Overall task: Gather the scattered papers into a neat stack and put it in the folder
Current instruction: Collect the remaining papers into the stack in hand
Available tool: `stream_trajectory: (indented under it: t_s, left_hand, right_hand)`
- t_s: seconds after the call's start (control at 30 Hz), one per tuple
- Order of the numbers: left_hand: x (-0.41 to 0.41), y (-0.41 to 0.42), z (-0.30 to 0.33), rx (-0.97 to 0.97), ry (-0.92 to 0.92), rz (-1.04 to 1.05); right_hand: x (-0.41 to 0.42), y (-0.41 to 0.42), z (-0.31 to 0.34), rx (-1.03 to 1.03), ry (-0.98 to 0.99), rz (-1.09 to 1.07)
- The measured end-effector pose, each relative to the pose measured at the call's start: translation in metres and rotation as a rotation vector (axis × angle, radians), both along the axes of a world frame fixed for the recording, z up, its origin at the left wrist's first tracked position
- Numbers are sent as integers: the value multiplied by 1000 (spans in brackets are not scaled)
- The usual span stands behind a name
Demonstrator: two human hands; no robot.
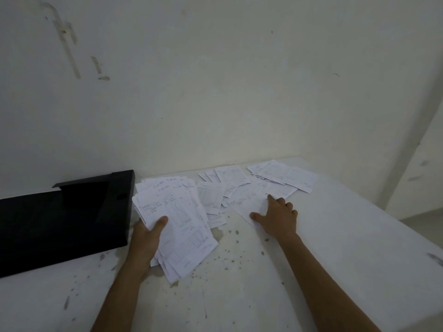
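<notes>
My left hand (149, 232) grips a thick, loosely fanned stack of white printed papers (177, 219) from below, thumb on top, just right of the folder. The black folder (64, 219) lies open on the table's left side, with its flap up against the wall. My right hand (275, 215) rests flat, fingers spread, on a loose sheet (249, 204) in the middle of the table. More scattered papers (285, 176) lie beyond it toward the back wall, with several overlapping sheets (215, 192) between the two hands.
The white table (335, 236) is speckled with dark marks near the front. A stained white wall (215, 92) runs close behind it. The table's right edge drops to the floor (422, 224) at far right.
</notes>
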State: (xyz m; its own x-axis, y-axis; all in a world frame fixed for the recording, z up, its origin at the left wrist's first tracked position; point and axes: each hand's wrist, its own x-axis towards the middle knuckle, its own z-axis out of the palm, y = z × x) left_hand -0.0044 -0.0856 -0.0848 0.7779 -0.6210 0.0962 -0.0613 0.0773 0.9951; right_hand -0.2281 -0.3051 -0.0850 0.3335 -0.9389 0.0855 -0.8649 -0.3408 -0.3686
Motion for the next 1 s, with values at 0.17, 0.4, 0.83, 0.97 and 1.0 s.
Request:
stream_trajectory:
  t_s: [0.17,0.4,0.83,0.97,1.0]
  left_hand:
    - [3,3,1,-25,82,-23]
    - [1,2,7,-45,212,-74]
    - [-18,-7,8,-86,440,-308]
    - [-23,-14,2,-110,370,-271]
    - [-24,-16,1,-118,364,-263]
  right_hand:
    - [3,4,-6,52,-332,19]
    - [-4,7,1,320,-1010,122]
    - [28,45,3,859,-1357,257]
    - [34,53,3,1084,-1389,276]
    - [36,54,1,1093,-1367,282]
